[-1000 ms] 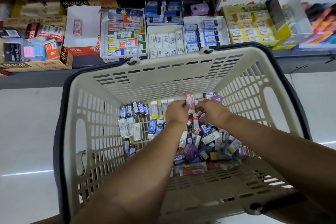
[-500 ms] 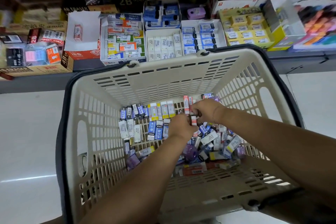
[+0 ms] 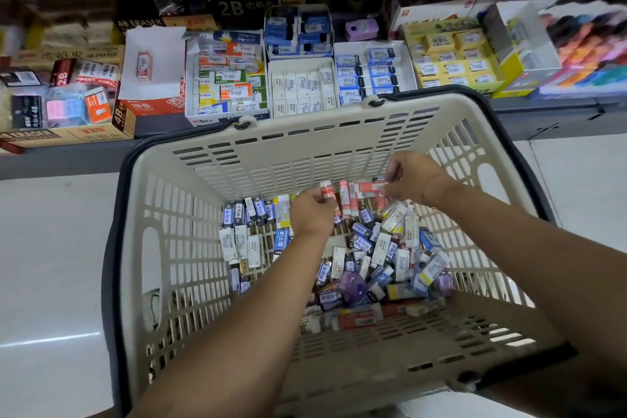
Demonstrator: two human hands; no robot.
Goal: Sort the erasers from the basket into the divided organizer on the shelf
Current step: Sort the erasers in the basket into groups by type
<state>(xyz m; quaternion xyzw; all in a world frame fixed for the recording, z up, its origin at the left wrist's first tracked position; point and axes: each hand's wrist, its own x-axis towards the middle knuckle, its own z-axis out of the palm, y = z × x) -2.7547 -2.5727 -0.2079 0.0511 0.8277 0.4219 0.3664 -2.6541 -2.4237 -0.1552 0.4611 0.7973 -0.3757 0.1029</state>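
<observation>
A cream plastic basket [image 3: 305, 153] with a dark rim stands before the shelf and holds a heap of wrapped erasers [image 3: 383, 254]. Some blue and white ones lie lined up at the basket's far left. My left hand [image 3: 312, 214] pinches a red-and-white eraser [image 3: 327, 189] near the far wall. My right hand [image 3: 412, 180], a little higher, holds another red-and-white eraser [image 3: 371, 187] by its end. On the shelf behind, white divided boxes [image 3: 302, 85] hold sorted erasers in rows.
A red-and-white open box [image 3: 152, 78] with one eraser stands left of the divided boxes. A yellow box [image 3: 454, 58] of erasers and colourful packs sit at the right. Brown eraser cartons [image 3: 61, 102] fill the left shelf. White floor lies on both sides of the basket.
My right hand has lifted and moved right with a red-and-white eraser. My left hand has risen from the heap with another one. The camera has tilted up slightly.
</observation>
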